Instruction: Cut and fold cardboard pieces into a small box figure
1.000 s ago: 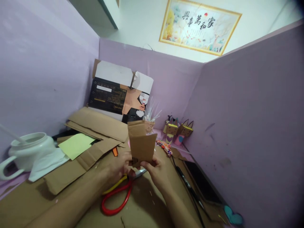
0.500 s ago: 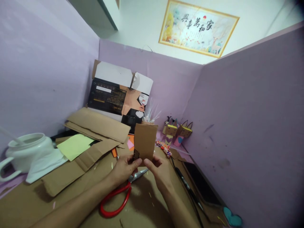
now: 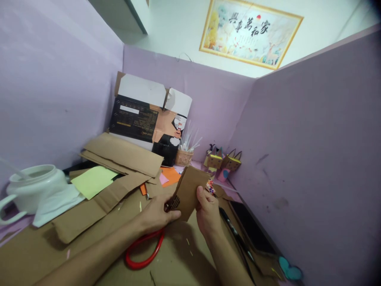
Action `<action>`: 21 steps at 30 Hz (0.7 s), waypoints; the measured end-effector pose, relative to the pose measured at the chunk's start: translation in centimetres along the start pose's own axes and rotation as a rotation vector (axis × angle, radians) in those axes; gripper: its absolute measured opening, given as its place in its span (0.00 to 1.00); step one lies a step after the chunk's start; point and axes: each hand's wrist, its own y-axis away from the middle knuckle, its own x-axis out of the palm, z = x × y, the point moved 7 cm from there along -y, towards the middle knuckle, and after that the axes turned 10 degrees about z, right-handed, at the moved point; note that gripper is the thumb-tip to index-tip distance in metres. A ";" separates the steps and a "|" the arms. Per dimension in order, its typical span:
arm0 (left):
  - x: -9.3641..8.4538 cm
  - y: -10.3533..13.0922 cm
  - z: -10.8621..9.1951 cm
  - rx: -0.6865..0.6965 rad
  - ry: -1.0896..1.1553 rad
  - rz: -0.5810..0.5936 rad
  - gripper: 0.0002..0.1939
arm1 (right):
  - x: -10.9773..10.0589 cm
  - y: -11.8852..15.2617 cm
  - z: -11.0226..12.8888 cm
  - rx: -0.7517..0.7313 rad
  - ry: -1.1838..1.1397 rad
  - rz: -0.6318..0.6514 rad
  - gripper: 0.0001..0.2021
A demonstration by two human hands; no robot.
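A small rectangular piece of brown cardboard [image 3: 191,190] with black stripes near its lower left corner is held tilted above the table. My left hand [image 3: 157,214] grips its lower left edge, thumb in front. On the right edge, my right hand [image 3: 207,208] pinches it with the thumb on the near face. Below my left hand lies a pair of scissors, its red handle [image 3: 143,264] showing and its blades hidden from view.
A white pot [image 3: 37,188] and folded cardboard strips [image 3: 101,202] lie left. A flattened box [image 3: 137,119] leans at the back beside a basket of sticks [image 3: 183,157]. Cardboard figures [image 3: 231,163] stand back right; a black tablet-like object [image 3: 253,230] lies right.
The cardboard piece has tilted to the right and turned. My right hand has moved up its right edge; my left hand now covers the scissors' blades.
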 end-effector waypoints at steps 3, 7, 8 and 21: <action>0.5 0.0 -0.9 0.011 -0.177 0.091 0.21 | 0.3 0.1 -0.1 0.022 -0.024 0.017 0.14; 0.5 0.3 -2.9 0.108 -0.111 0.056 0.23 | 1.2 0.6 0.3 0.008 0.064 0.079 0.12; 0.4 0.4 -3.5 0.143 -0.067 0.033 0.23 | 1.5 0.8 0.5 -0.003 0.105 0.100 0.12; 0.5 2.1 -5.9 0.265 0.123 -0.102 0.19 | 4.5 2.7 4.3 -0.173 0.412 0.203 0.13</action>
